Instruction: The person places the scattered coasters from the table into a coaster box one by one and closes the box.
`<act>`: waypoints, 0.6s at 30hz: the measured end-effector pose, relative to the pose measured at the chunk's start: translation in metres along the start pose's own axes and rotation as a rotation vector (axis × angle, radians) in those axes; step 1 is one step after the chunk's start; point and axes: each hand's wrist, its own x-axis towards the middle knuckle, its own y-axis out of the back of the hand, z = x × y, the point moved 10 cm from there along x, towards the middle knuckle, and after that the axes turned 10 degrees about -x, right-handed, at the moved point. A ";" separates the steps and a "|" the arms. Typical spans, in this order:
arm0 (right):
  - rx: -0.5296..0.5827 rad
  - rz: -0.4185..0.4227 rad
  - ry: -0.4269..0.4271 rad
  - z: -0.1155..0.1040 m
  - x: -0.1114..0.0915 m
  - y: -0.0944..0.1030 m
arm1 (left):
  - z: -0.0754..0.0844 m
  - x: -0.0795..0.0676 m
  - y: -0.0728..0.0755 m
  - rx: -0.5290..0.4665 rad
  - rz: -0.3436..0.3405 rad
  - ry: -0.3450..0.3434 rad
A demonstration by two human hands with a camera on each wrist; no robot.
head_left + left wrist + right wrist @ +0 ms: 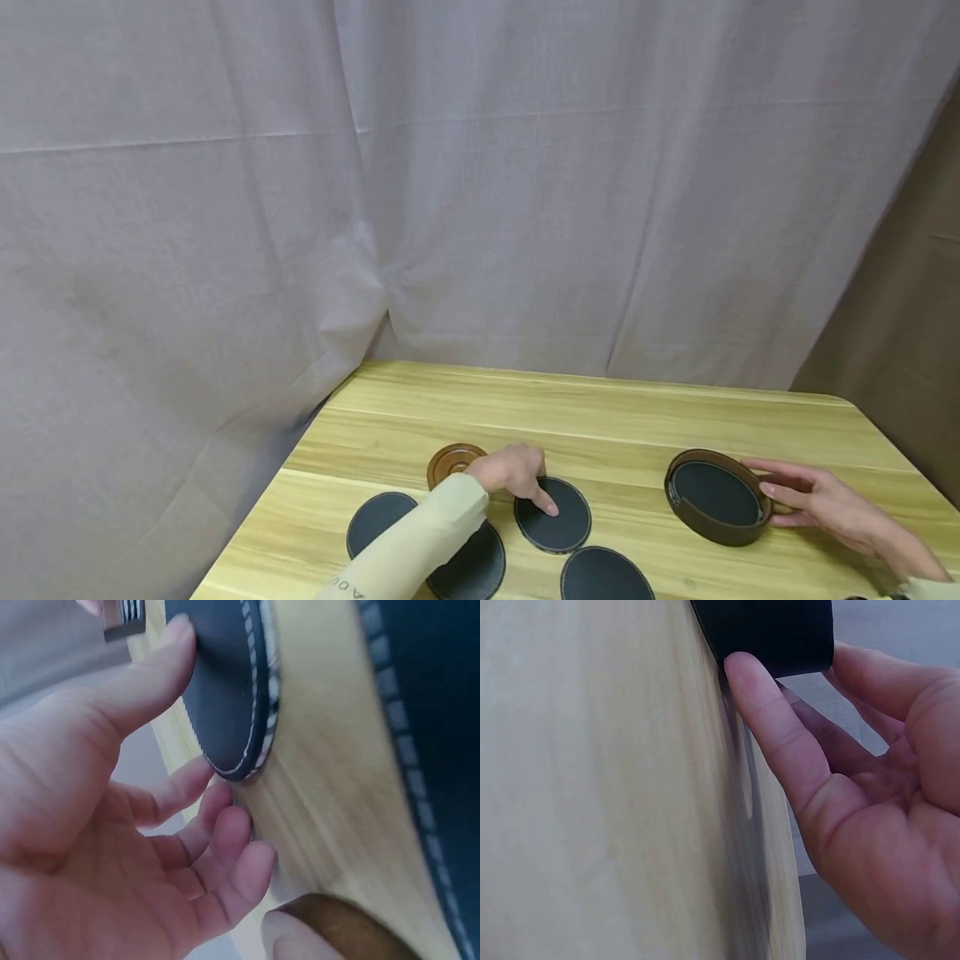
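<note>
My left hand [513, 471] is at a round black coaster [553, 529] with pale edge stitching. Its thumb lies on top and the index finger meets the rim, pinching the coaster [221, 697] in the left wrist view; the other fingers curl loosely below. On the right, my right hand [817, 500] holds a round brown coaster holder [712, 527] by its outer side, thumb at the rim. A black coaster [712, 492] lies inside it. The right wrist view shows a fingertip against the dark holder wall [780, 637], low near the table.
More black coasters lie near the front: one [378, 518] left of my sleeve, one [476, 567] partly under it, another [607, 577] cut by the frame. A round brown ridged disc [452, 458] sits behind the left wrist. Grey curtain [487, 208] hangs behind the wooden table [600, 425].
</note>
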 end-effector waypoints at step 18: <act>-0.010 0.009 -0.021 0.001 -0.003 0.002 | -0.003 0.003 0.008 -0.130 0.004 0.051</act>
